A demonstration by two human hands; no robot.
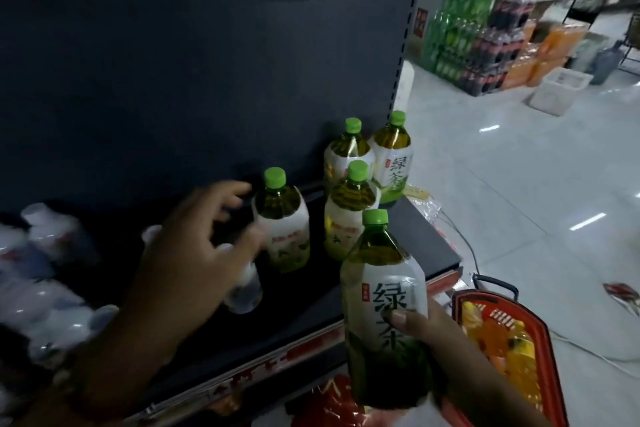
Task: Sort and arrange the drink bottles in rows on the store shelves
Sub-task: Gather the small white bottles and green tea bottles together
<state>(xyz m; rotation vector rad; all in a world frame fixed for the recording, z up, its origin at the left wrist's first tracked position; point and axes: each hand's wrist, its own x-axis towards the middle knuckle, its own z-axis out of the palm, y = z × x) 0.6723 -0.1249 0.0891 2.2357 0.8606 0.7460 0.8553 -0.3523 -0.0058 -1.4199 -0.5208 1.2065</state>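
Nearest the camera, the right hand (446, 347) grips a green tea bottle (384, 315) around its lower half, thumb across the label, holding it upright in front of the shelf (408, 246) edge. On the dark shelf behind it four more green-capped tea bottles stand upright: two at the back right corner (393, 163), touching each other, one just in front of them (349, 211), and one further left (282, 222). The left hand (194, 250) reaches over the shelf with its fingers (225, 191) spread open and holding nothing, just beside that left bottle. Blurred clear bottles with white caps (41, 253) crowd the shelf's left side. A red basket (540, 333) holding orange drinks sits on the floor (519, 166) to the right.
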